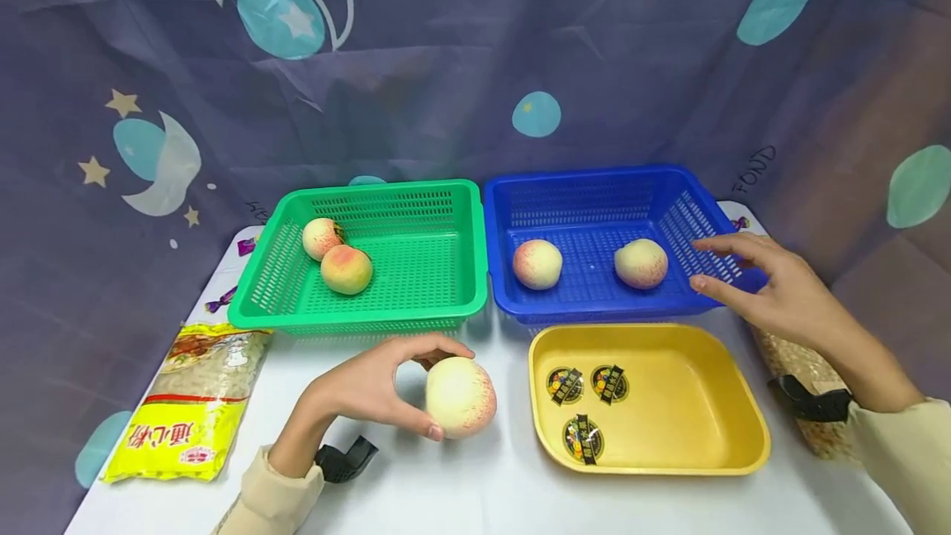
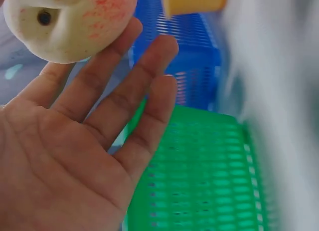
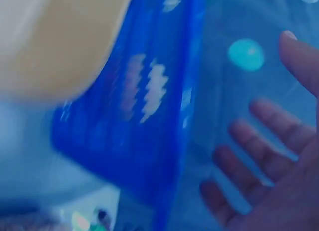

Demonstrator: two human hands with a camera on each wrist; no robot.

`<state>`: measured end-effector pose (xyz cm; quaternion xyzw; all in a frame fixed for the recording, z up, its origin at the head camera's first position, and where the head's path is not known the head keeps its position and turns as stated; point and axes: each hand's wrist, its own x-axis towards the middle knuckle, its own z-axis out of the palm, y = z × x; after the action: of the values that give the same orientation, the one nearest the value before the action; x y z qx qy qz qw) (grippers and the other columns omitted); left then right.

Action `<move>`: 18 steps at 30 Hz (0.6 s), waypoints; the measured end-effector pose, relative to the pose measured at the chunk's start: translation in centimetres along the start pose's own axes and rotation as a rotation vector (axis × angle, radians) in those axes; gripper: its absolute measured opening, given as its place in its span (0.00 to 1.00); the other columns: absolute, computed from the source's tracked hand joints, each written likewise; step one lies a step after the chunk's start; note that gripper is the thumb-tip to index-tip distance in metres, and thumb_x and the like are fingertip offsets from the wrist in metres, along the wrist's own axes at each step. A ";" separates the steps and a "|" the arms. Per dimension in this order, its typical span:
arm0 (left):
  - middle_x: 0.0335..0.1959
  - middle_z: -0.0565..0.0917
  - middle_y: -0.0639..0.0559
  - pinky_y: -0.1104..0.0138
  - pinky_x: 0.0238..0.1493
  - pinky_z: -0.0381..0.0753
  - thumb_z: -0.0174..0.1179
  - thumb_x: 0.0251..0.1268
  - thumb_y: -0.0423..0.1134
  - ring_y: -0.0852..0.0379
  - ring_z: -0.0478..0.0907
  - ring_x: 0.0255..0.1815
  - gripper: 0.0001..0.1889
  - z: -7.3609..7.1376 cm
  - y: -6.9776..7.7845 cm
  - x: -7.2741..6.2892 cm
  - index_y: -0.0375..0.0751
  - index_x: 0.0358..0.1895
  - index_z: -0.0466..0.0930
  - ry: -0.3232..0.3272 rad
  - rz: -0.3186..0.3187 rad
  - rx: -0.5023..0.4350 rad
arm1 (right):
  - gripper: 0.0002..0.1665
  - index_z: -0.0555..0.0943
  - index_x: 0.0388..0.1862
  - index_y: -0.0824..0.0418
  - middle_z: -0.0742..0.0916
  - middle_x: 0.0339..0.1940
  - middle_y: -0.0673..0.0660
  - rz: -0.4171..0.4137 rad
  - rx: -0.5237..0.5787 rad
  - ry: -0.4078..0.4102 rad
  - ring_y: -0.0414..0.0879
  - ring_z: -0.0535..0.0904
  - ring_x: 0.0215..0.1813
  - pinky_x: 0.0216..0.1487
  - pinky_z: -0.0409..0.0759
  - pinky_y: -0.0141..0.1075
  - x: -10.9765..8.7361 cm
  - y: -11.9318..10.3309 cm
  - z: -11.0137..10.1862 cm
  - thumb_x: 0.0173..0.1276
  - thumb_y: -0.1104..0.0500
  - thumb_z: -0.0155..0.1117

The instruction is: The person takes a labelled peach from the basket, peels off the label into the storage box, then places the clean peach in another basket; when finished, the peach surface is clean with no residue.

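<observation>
My left hand (image 1: 379, 382) pinches a pale peach (image 1: 461, 397) with a pink blush between thumb and fingers, over the white table in front of the green basket (image 1: 364, 324). In the left wrist view the peach's dark stem hole (image 2: 45, 17) shows. Nothing is in my right hand (image 1: 787, 291), which hovers at the right side of the blue basket (image 1: 587, 312), thumb and fingers spread apart. Two pale peaches, a left one (image 1: 538, 264) and a right one (image 1: 641, 263), lie in the blue basket. The green basket holds a pale peach (image 1: 320, 238) and a more orange one (image 1: 347, 269).
A yellow tray (image 1: 669, 419) with several round black stickers sits before the blue basket. On the left lies a yellow pasta bag (image 1: 189, 403); another filled bag (image 1: 817, 428) is partly under my right arm. A dark patterned cloth (image 1: 431, 64) hangs behind the baskets.
</observation>
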<state>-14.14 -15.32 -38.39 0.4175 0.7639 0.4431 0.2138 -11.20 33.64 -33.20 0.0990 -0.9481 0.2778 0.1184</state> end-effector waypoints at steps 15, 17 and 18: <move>0.60 0.81 0.57 0.56 0.57 0.81 0.77 0.48 0.39 0.57 0.78 0.59 0.39 -3.1 3.1 7.3 0.52 0.69 0.75 0.069 0.161 -0.105 | 0.65 0.33 0.83 0.66 0.40 0.83 0.73 0.230 -0.200 -0.198 0.84 0.41 0.76 0.60 0.43 0.80 0.4 5.5 1.1 0.69 0.37 0.61; 0.62 0.81 0.56 0.56 0.56 0.81 0.76 0.49 0.38 0.56 0.78 0.58 0.38 -3.6 3.2 8.9 0.51 0.69 0.75 0.096 0.167 -0.108 | 0.65 0.32 0.83 0.65 0.38 0.83 0.72 0.233 -0.202 -0.204 0.84 0.40 0.76 0.60 0.43 0.80 0.5 5.5 1.2 0.70 0.36 0.61; 0.62 0.80 0.56 0.55 0.56 0.81 0.76 0.50 0.38 0.56 0.78 0.58 0.38 -3.8 3.3 9.7 0.51 0.69 0.75 0.109 0.171 -0.112 | 0.65 0.32 0.83 0.65 0.38 0.83 0.72 0.235 -0.199 -0.206 0.84 0.41 0.76 0.60 0.43 0.80 0.6 5.5 1.3 0.70 0.36 0.60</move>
<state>-20.70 -8.36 -33.19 0.4437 0.7102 0.5237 0.1562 -13.38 37.37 -36.83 0.0033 -0.9831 0.1830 -0.0032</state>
